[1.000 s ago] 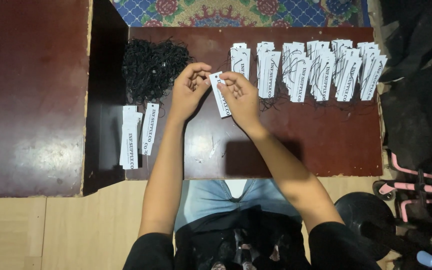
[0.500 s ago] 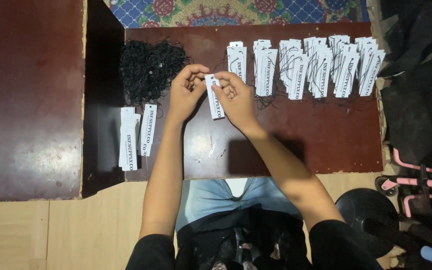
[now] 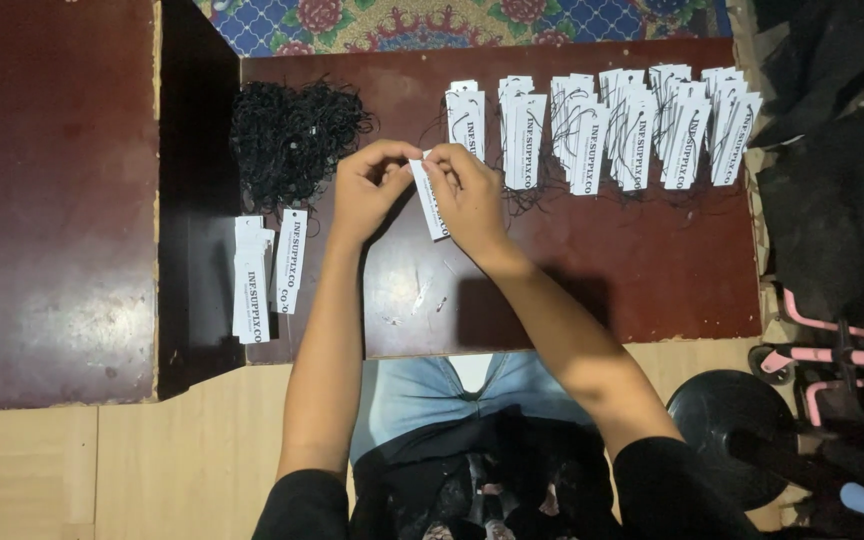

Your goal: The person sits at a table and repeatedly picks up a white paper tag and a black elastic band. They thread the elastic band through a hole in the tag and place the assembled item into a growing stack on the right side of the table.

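My left hand (image 3: 367,190) and my right hand (image 3: 467,195) meet over the dark wooden table (image 3: 652,270), both pinching a narrow white paper tag (image 3: 430,205) at its top end. The tag hangs slanted down between the hands. Whether a string is in my fingers is too small to tell. A tangled heap of black strings (image 3: 292,135) lies just left of my left hand. Along the table's back runs a row of white tags with black strings (image 3: 602,130), right of my right hand.
A small stack of plain white tags (image 3: 262,270) lies at the table's left front. A second dark wooden surface (image 3: 52,200) sits to the left across a gap. A patterned rug (image 3: 432,22) lies beyond. Black fabric (image 3: 837,190) and a round black base (image 3: 727,425) are at the right.
Both hands stay together on the tag; they shifted slightly left and the tag's angle changed a little. The rest is unmoved.
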